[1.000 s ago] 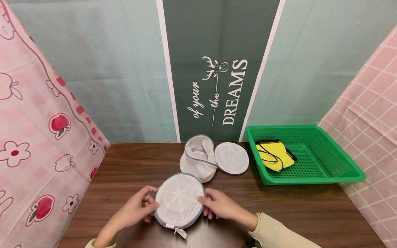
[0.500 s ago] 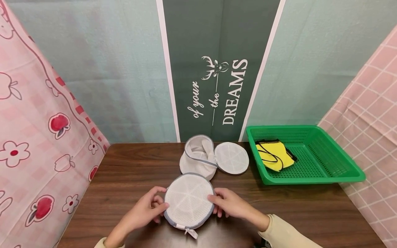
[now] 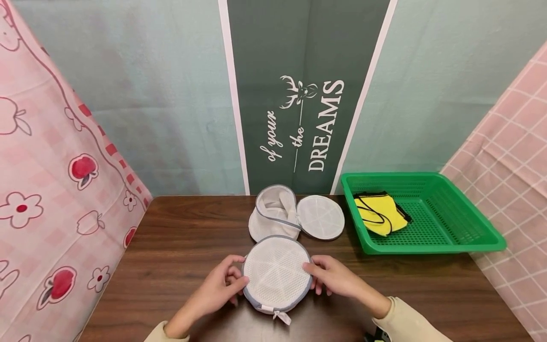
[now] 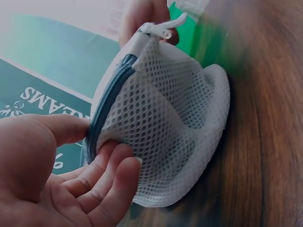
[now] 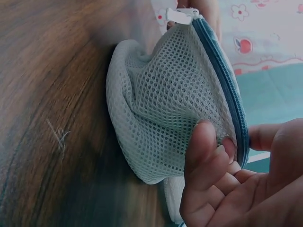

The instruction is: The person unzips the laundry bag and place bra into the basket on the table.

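A round white mesh laundry bag [image 3: 277, 271] with a grey-blue zipper rim stands at the front of the table, its lid facing up. My left hand [image 3: 224, 282] pinches the rim on the left side, thumb on top and fingers below. On the opposite side my right hand [image 3: 335, 276] pinches the rim the same way. In the left wrist view the zipper [image 4: 111, 99] runs along the bag's top edge, ending at a white pull [image 4: 163, 30]. The mesh side wall [image 5: 156, 104] sags inward in the right wrist view, above the wooden surface.
Behind it sits a second mesh bag [image 3: 267, 225], unzipped, with its round lid [image 3: 321, 217] folded out to the right. A green plastic basket [image 3: 431, 248] at the back right holds a folded yellow cloth item [image 3: 378, 213] with black cord. Patterned cloths hang around the brown table [image 3: 192, 223].
Both hands have shifted to the right with the zipped mesh bag between them, keeping their pinch on its rim. The unzipped bag and the basket stay put.
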`<action>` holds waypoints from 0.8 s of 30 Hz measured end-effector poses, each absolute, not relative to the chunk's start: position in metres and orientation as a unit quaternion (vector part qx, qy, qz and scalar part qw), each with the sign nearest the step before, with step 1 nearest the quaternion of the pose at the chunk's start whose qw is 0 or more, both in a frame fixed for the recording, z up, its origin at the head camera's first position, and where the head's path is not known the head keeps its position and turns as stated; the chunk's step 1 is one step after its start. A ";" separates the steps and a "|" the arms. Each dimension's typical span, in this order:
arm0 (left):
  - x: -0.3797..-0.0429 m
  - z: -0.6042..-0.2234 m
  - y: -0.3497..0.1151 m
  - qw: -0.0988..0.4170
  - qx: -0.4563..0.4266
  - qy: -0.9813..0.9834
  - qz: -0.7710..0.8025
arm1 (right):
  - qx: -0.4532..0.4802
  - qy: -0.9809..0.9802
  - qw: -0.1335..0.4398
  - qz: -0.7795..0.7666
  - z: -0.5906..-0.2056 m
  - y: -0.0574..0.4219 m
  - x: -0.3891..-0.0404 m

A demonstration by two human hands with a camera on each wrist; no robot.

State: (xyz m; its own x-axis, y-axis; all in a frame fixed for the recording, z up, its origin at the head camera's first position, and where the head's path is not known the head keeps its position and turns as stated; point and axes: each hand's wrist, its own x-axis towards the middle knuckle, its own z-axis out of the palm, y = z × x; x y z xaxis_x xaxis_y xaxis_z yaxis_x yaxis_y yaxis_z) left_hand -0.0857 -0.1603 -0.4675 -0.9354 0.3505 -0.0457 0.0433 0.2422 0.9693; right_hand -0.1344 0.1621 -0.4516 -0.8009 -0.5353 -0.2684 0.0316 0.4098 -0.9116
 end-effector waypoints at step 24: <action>-0.070 -0.470 -0.160 0.172 0.041 0.793 0.583 | -0.182 0.836 0.240 -0.459 -0.449 0.170 -0.128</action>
